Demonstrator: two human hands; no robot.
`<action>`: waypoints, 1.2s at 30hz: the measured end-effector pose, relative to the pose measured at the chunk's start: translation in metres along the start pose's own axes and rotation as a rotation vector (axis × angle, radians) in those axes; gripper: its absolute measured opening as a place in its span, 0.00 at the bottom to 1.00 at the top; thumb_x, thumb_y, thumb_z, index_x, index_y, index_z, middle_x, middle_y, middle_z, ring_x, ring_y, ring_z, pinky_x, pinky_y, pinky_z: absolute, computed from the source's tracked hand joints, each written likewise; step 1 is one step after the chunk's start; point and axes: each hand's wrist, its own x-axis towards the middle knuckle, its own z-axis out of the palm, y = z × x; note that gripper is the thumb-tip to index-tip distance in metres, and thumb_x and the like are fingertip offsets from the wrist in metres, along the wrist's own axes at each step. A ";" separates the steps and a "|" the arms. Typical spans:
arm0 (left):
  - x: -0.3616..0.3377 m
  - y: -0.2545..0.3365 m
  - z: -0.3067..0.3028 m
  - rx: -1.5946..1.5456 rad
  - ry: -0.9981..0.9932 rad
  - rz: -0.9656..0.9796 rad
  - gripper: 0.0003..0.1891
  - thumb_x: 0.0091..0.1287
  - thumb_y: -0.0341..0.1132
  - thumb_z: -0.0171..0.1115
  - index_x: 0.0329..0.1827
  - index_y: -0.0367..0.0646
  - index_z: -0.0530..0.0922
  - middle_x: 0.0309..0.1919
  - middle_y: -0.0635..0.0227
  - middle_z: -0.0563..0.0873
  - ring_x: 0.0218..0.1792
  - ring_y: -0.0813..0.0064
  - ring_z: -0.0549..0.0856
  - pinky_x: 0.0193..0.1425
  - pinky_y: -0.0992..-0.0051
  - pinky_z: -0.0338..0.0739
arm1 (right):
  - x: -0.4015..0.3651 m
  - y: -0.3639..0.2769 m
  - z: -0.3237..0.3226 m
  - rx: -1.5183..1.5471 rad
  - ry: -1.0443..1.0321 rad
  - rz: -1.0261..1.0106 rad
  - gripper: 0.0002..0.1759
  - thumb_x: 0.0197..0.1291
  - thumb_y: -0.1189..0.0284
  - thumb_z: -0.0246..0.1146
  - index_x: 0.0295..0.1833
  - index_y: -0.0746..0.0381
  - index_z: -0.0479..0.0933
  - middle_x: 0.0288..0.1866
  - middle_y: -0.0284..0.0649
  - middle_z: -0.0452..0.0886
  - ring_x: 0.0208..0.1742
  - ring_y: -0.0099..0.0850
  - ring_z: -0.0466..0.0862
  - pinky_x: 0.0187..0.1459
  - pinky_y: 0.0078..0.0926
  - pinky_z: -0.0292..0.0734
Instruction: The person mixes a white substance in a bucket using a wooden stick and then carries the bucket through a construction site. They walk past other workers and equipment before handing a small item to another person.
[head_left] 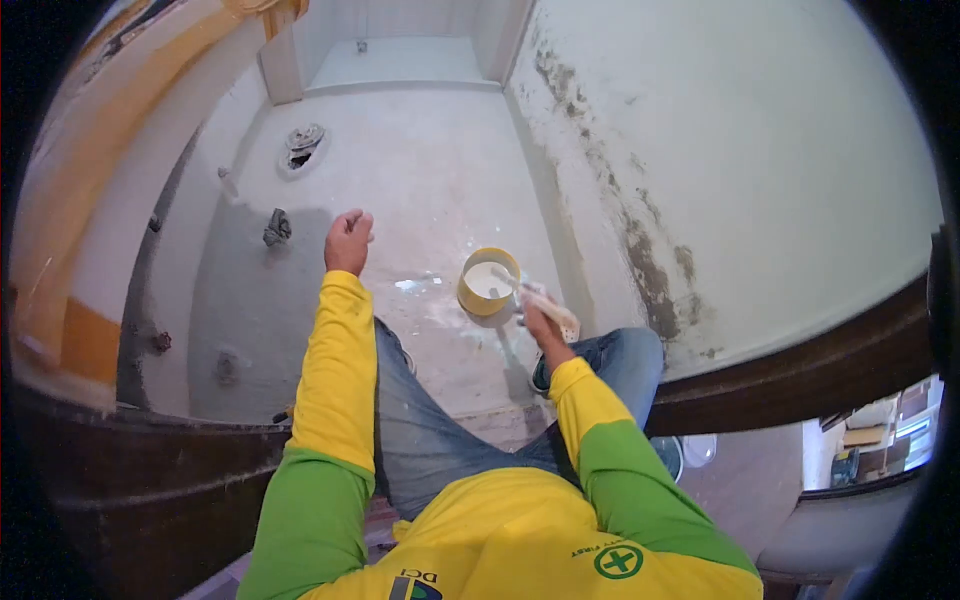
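Note:
My right hand [541, 317] is closed round a brush [552, 307] with a pale, paint-smeared handle, and its far end reaches over the rim of a yellow bucket [470, 297]. White liquid [486, 279] lies inside the bucket, which stands on the floor between my feet. Off to the left, my left hand [349, 241] is raised above the floor with its fingers curled; whether it holds anything small cannot be made out.
A pale floor [400, 150] with white splashes spreads ahead. It has a round drain opening [302, 150] and a dark crumpled lump [277, 228]. The right wall [760, 150] has rough brown patches low down. Pipe stubs stick out at the left. Dark wooden frames flank my legs.

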 end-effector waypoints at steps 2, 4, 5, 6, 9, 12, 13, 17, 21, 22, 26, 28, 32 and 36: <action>-0.027 0.000 -0.004 0.106 -0.008 0.068 0.19 0.61 0.41 0.64 0.51 0.39 0.78 0.38 0.63 0.85 0.37 0.73 0.84 0.41 0.75 0.79 | 0.003 -0.025 -0.016 0.160 -0.002 0.080 0.24 0.66 0.57 0.57 0.62 0.58 0.69 0.50 0.39 0.77 0.37 0.30 0.82 0.32 0.29 0.80; -0.063 0.019 0.005 0.327 0.062 0.320 0.18 0.61 0.41 0.64 0.50 0.40 0.79 0.39 0.59 0.86 0.40 0.68 0.85 0.48 0.71 0.78 | -0.009 -0.079 -0.032 0.157 0.030 0.145 0.26 0.65 0.55 0.57 0.62 0.58 0.68 0.51 0.40 0.77 0.38 0.32 0.82 0.33 0.30 0.80; -0.080 0.032 0.006 0.394 0.052 0.328 0.17 0.61 0.40 0.62 0.50 0.42 0.79 0.41 0.57 0.86 0.42 0.62 0.85 0.50 0.67 0.78 | -0.014 -0.105 -0.039 0.147 0.048 0.214 0.27 0.65 0.54 0.57 0.63 0.58 0.68 0.52 0.40 0.77 0.38 0.33 0.83 0.33 0.31 0.81; -0.090 0.034 0.006 0.393 0.052 0.339 0.17 0.61 0.40 0.62 0.50 0.42 0.79 0.41 0.57 0.86 0.42 0.62 0.85 0.50 0.67 0.78 | -0.016 -0.122 -0.046 0.153 0.052 0.205 0.27 0.65 0.54 0.57 0.63 0.58 0.68 0.52 0.40 0.77 0.38 0.33 0.83 0.33 0.31 0.81; -0.109 0.040 0.006 0.652 0.056 0.350 0.17 0.60 0.41 0.61 0.49 0.43 0.80 0.43 0.57 0.85 0.45 0.57 0.84 0.51 0.63 0.77 | -0.012 -0.153 -0.066 0.161 0.015 0.237 0.31 0.62 0.49 0.59 0.60 0.62 0.69 0.50 0.43 0.77 0.39 0.39 0.84 0.34 0.34 0.81; -0.137 0.054 0.006 1.056 -0.013 0.242 0.18 0.59 0.44 0.63 0.49 0.46 0.81 0.43 0.59 0.85 0.46 0.57 0.84 0.51 0.61 0.77 | -0.007 -0.174 -0.080 0.108 -0.011 0.269 0.35 0.59 0.47 0.61 0.59 0.65 0.69 0.49 0.46 0.78 0.39 0.39 0.84 0.34 0.34 0.82; -0.152 0.067 0.007 1.147 -0.065 0.128 0.19 0.57 0.47 0.64 0.50 0.50 0.81 0.46 0.61 0.84 0.51 0.60 0.81 0.55 0.59 0.73 | -0.005 -0.178 -0.083 0.102 -0.011 0.274 0.35 0.58 0.47 0.62 0.59 0.66 0.69 0.49 0.47 0.77 0.38 0.39 0.85 0.34 0.35 0.82; -0.184 0.075 0.002 1.140 -0.219 0.291 0.21 0.56 0.47 0.65 0.52 0.50 0.80 0.55 0.64 0.80 0.62 0.62 0.72 0.65 0.58 0.64 | 0.006 -0.173 -0.089 0.071 0.006 0.363 0.34 0.59 0.48 0.61 0.59 0.66 0.68 0.47 0.45 0.77 0.35 0.39 0.84 0.30 0.35 0.82; -0.184 0.058 0.008 1.022 -0.230 0.528 0.22 0.54 0.47 0.66 0.50 0.48 0.80 0.54 0.62 0.79 0.61 0.59 0.72 0.65 0.58 0.63 | 0.038 -0.135 -0.087 0.087 -0.026 0.432 0.34 0.60 0.49 0.60 0.58 0.67 0.68 0.47 0.43 0.77 0.32 0.39 0.84 0.29 0.38 0.81; -0.181 0.056 0.018 1.028 -0.239 0.524 0.22 0.54 0.47 0.66 0.50 0.48 0.80 0.54 0.62 0.79 0.61 0.59 0.72 0.65 0.58 0.63 | 0.050 -0.124 -0.082 0.092 -0.026 0.443 0.34 0.60 0.49 0.60 0.58 0.67 0.68 0.47 0.43 0.77 0.32 0.39 0.84 0.29 0.38 0.81; -0.171 0.055 0.066 1.052 -0.309 0.464 0.19 0.54 0.46 0.67 0.46 0.47 0.80 0.52 0.63 0.80 0.59 0.59 0.73 0.63 0.58 0.64 | 0.112 -0.056 -0.053 0.083 0.037 0.508 0.33 0.58 0.50 0.62 0.52 0.71 0.73 0.42 0.47 0.81 0.37 0.40 0.85 0.28 0.35 0.81; -0.161 0.060 0.085 1.078 -0.342 0.432 0.18 0.53 0.45 0.67 0.44 0.47 0.80 0.50 0.63 0.80 0.58 0.59 0.73 0.62 0.58 0.64 | 0.134 -0.023 -0.042 0.006 -0.155 0.607 0.35 0.59 0.50 0.61 0.63 0.65 0.67 0.52 0.43 0.77 0.45 0.41 0.82 0.35 0.38 0.82; -0.109 0.041 0.104 1.025 -0.435 0.392 0.13 0.53 0.42 0.67 0.38 0.46 0.81 0.45 0.62 0.82 0.52 0.58 0.77 0.57 0.59 0.69 | 0.165 0.077 -0.018 -0.038 0.071 0.442 0.31 0.53 0.52 0.65 0.54 0.67 0.76 0.49 0.55 0.81 0.53 0.49 0.80 0.52 0.39 0.75; -0.060 0.048 0.115 0.974 -0.583 0.229 0.12 0.54 0.41 0.67 0.36 0.44 0.81 0.41 0.60 0.83 0.49 0.57 0.79 0.54 0.61 0.72 | 0.161 0.078 -0.023 -0.080 0.091 0.623 0.30 0.56 0.53 0.62 0.57 0.64 0.75 0.56 0.58 0.76 0.60 0.51 0.75 0.59 0.39 0.70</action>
